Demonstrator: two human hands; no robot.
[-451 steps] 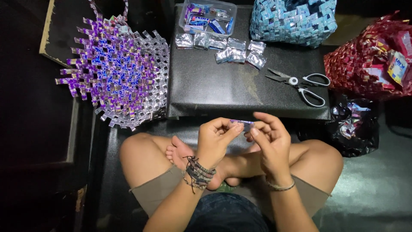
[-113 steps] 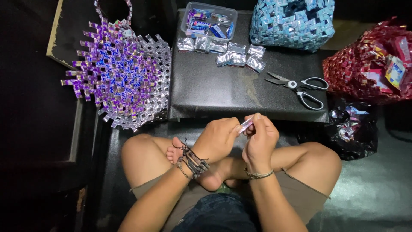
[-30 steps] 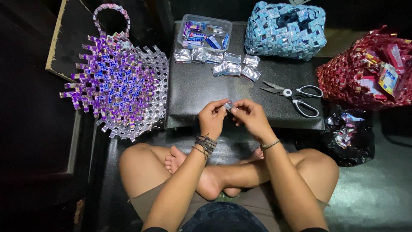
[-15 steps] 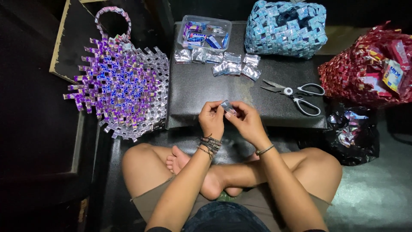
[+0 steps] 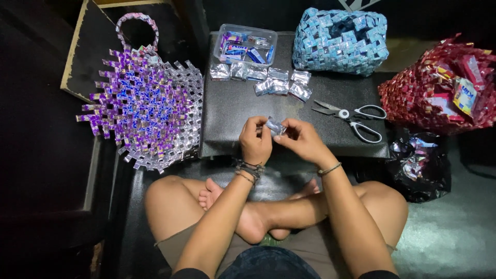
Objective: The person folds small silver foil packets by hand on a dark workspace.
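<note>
Hands fold one foil strip above desk edge.
Left hand [image 5: 256,142] and right hand [image 5: 305,140] pinch a silver strip [image 5: 274,125]; beyond, folded pieces [image 5: 279,85] lie ready, scissors [image 5: 351,116] idle, purple weave [image 5: 144,106] looks unfinished, edges loose.

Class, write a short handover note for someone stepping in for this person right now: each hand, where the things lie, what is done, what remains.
Left hand and right hand together pinch one small silver folded wrapper piece over the black board.
Done: a row of folded silver pieces lies on the board below the clear tray of wrappers.
Scissors lie to the right, untouched.
The purple woven bag at left shows loose strip ends at its edges.
Left: finishing the piece in hand.
</note>
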